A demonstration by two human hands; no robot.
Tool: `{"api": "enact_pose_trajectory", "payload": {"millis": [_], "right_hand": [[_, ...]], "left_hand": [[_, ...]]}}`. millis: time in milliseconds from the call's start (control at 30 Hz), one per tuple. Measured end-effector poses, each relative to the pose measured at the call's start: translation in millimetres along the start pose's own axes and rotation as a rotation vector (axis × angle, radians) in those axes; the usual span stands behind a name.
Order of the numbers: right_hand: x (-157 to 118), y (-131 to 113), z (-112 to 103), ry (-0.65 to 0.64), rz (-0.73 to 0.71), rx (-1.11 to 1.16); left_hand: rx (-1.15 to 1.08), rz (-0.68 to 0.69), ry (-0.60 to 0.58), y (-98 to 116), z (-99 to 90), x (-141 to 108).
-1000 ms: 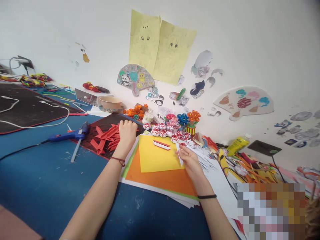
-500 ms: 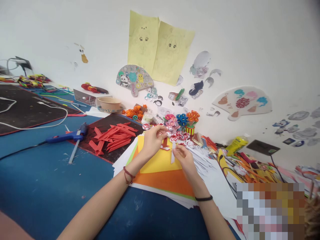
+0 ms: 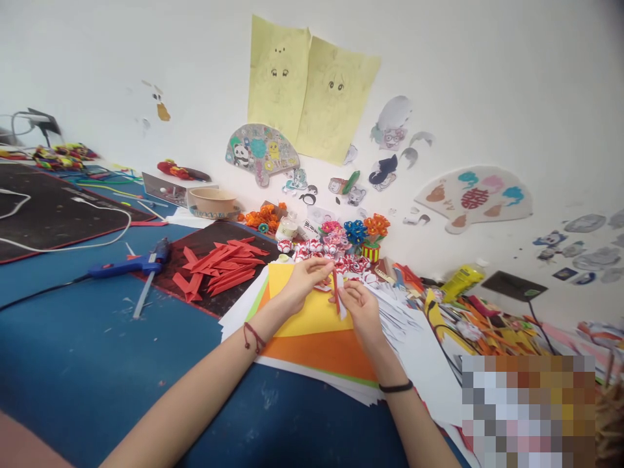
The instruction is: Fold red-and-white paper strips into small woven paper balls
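Observation:
A narrow red-and-white paper strip (image 3: 340,300) stands nearly upright between my hands, above a yellow sheet (image 3: 302,318). My right hand (image 3: 363,313) pinches it from the right side, thumb and fingers closed. At its top end, the fingers of my left hand (image 3: 305,283) are pinched together on the paper; their exact grip is partly hidden. Below my left fingers lies a small red-and-white folded piece (image 3: 322,287) on the yellow sheet. Behind my hands are several red-and-white paper pieces (image 3: 353,263).
Orange sheet (image 3: 312,354) and white papers lie under the yellow one. To the left are folded red strips (image 3: 224,263) on a dark mat and a blue glue gun (image 3: 141,263). Small flower pots (image 3: 370,252) and a bowl (image 3: 212,203) stand by the wall; scraps (image 3: 502,322) crowd the right.
The strip has turned so that its red side now shows beside the white. My left hand has shifted slightly right and down, closer to my right hand.

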State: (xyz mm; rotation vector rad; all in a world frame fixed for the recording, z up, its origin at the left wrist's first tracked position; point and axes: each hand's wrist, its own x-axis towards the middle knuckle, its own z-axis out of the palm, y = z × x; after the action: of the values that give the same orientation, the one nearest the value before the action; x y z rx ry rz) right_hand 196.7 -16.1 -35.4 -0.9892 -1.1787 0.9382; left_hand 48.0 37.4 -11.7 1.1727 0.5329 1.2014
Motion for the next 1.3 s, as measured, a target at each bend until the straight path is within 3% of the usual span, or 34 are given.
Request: {"api": "enact_pose_trajectory", "payload": {"millis": [233, 600, 833, 967, 1200, 1300], "right_hand": [[1, -3, -3, 0.105, -0.048, -0.056], [-2, -4, -6, 0.266, -0.206, -0.328], [-5, -8, -6, 0.22, -0.264, -0.455], [-4, -7, -8, 0.233, -0.318, -0.488], [-1, -4, -9, 0.273, -0.18, -0.353], [1, -3, -12, 0.223, -0.118, -0.214]], "left_hand": [[0.087, -0.02, -0.175, -9, 2.8, -2], [0.31, 0.035, -0.157, -11, 11.0, -10], [0.484, 0.146, -0.221, -10, 12.2, -11], [0.557, 0.159, -0.195, -11, 12.9, -12], [0.557, 0.157, -0.206, -13, 9.6, -10], [0.583, 0.17, -0.189, -15, 8.0, -9]]}}
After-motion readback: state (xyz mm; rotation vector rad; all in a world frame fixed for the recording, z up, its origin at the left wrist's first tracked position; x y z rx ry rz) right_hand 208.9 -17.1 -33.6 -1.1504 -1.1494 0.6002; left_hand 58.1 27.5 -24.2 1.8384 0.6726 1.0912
